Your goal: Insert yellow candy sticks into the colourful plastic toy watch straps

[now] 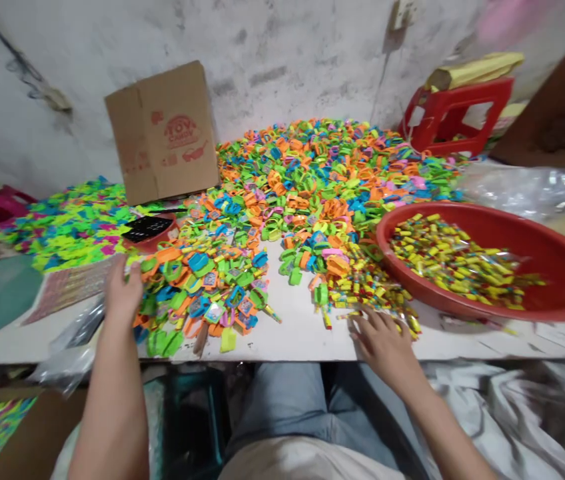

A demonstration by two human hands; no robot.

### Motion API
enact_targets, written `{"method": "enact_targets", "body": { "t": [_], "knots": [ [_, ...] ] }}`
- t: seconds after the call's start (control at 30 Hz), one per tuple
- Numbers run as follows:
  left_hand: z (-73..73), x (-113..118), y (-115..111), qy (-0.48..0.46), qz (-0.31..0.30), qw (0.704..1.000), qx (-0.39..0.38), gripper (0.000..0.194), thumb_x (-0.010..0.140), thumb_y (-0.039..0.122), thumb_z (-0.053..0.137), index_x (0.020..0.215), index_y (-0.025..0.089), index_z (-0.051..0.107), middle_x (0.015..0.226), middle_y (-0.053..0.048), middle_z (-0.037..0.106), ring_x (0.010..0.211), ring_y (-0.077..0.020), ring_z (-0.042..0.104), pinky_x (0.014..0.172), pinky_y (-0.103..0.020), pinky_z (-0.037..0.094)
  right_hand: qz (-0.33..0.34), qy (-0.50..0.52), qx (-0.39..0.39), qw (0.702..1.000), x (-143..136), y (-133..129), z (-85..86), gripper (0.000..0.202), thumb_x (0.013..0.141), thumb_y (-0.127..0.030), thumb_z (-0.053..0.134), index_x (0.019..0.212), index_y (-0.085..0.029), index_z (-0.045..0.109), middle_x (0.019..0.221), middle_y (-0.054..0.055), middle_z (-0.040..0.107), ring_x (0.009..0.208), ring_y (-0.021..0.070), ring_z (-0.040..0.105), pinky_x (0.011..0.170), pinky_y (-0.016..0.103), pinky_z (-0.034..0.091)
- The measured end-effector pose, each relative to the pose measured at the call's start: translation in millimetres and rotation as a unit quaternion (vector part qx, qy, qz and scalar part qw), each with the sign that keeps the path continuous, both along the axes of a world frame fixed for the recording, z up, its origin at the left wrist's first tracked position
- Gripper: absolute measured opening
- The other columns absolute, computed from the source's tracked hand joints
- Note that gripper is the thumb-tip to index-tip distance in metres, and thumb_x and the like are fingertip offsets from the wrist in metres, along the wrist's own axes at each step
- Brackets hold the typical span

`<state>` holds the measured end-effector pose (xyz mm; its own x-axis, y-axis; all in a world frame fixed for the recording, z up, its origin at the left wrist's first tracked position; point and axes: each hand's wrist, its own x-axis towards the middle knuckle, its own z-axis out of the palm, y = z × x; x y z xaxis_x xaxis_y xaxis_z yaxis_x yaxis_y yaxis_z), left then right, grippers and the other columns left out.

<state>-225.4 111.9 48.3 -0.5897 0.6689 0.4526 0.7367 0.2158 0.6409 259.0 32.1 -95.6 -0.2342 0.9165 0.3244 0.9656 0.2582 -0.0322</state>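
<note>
My left hand (122, 287) rests at the right end of a printed reddish sheet (75, 283), beside a heap of colourful plastic toy watches (207, 287). Its fingers are partly visible and look apart; no held object shows. Over the near edge of a pile of small yellow wrapped candies (362, 283), my right hand (382, 341) lies palm down. Its fingers are stretched, with the tips touching or just above the candies.
A large red basin (562, 267) holds more yellow candies. Behind are a big mound of toy watches (322, 160), a cardboard box (162, 133) and a red stool (460, 113). Bright flat plastic pieces (77, 227), a small red tray (152, 245) and plastic bags (75, 340) occupy the left.
</note>
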Motion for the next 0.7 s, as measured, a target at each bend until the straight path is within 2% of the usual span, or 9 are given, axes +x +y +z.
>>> {"method": "enact_targets", "body": {
  "t": [0.07,0.1,0.17,0.23,0.33,0.4,0.5,0.6,0.7],
  "knots": [
    [0.4,27.2,-11.0,0.031,-0.011,0.999,0.042,0.045,0.088,0.026,0.048,0.129,0.011,0.052,0.145,-0.012,0.045,0.137,-0.0264,0.037,0.116,-0.044,0.025,-0.002,0.009,-0.026,1.000,-5.5,1.4,9.3,0.026,0.093,-0.025,0.048,0.115,-0.021,0.061,0.126,0.010,0.059,0.112,0.0291,0.051,0.094,0.047,0.032],
    [-0.5,44.9,-16.8,0.045,-0.029,0.997,0.063,0.044,0.088,0.027,0.047,0.129,0.013,0.053,0.144,-0.010,0.047,0.136,-0.0244,0.038,0.116,-0.042,0.025,-0.004,0.013,-0.039,0.999,-8.0,2.2,13.1,0.024,0.093,-0.025,0.049,0.114,-0.020,0.061,0.125,0.010,0.060,0.111,0.0287,0.051,0.094,0.046,0.031],
    [-7.2,87.8,-27.6,0.062,-0.122,0.985,0.101,0.039,0.089,0.033,0.047,0.123,0.016,0.058,0.131,-0.008,0.058,0.125,-0.0230,0.051,0.111,-0.040,0.035,-0.015,0.020,-0.054,0.998,-12.2,3.6,18.1,0.024,0.093,-0.023,0.050,0.114,-0.019,0.060,0.120,0.010,0.062,0.107,0.0278,0.052,0.093,0.044,0.032],
    [-21.9,137.3,-34.6,0.011,-0.265,0.964,0.028,0.035,0.089,0.038,0.049,0.117,0.019,0.060,0.121,-0.007,0.063,0.113,-0.0219,0.058,0.102,-0.039,0.044,-0.024,0.018,-0.063,0.998,-14.7,5.0,19.9,0.024,0.092,-0.021,0.052,0.114,-0.020,0.060,0.113,0.010,0.063,0.102,0.0275,0.053,0.091,0.043,0.032],
    [-57.1,209.0,-30.5,-0.021,-0.437,0.891,-0.117,0.030,0.090,0.036,0.048,0.111,0.021,0.063,0.117,-0.007,0.065,0.112,-0.0206,0.058,0.099,-0.037,0.046,-0.047,0.019,-0.084,0.995,-16.2,7.6,19.8,0.018,0.091,-0.022,0.052,0.106,-0.019,0.064,0.102,0.011,0.063,0.098,0.0286,0.053,0.086,0.041,0.034],
    [-82.6,246.5,-17.6,-0.049,-0.458,0.873,-0.161,0.027,0.090,0.033,0.048,0.107,0.020,0.065,0.112,-0.008,0.065,0.104,-0.0200,0.060,0.093,-0.034,0.048,-0.055,0.044,-0.109,0.992,-16.2,9.2,20.3,0.014,0.091,-0.020,0.053,0.096,-0.016,0.065,0.098,0.012,0.063,0.097,0.0291,0.055,0.083,0.039,0.035],
    [-109.5,282.3,7.9,-0.068,-0.447,0.873,-0.182,0.019,0.084,0.033,0.059,0.092,0.019,0.067,0.094,-0.008,0.064,0.095,-0.0227,0.060,0.090,-0.038,0.047,-0.039,0.086,-0.137,0.986,-14.5,7.8,22.3,0.009,0.090,-0.020,0.056,0.089,-0.015,0.064,0.090,0.010,0.066,0.090,0.0258,0.059,0.080,0.035,0.038],
    [-117.8,296.8,24.4,-0.105,-0.443,0.873,-0.173,0.013,0.075,0.030,0.070,0.077,0.019,0.065,0.092,-0.007,0.061,0.104,-0.0261,0.057,0.096,-0.042,0.042,-0.026,0.133,-0.149,0.980,-11.2,-0.4,21.7,0.013,0.093,-0.029,0.053,0.096,-0.018,0.059,0.074,0.003,0.065,0.073,0.0187,0.062,0.068,0.027,0.040],
    [-114.6,296.4,20.5,-0.174,-0.454,0.861,-0.151,0.016,0.072,0.027,0.072,0.071,0.019,0.058,0.112,-0.008,0.058,0.117,-0.0263,0.050,0.103,-0.042,0.037,-0.019,0.337,-0.143,0.930,-8.7,-11.1,18.0,0.015,0.091,-0.035,0.049,0.096,-0.020,0.050,0.065,-0.003,0.056,0.056,0.0144,0.055,0.054,0.024,0.039]
  ]
}}
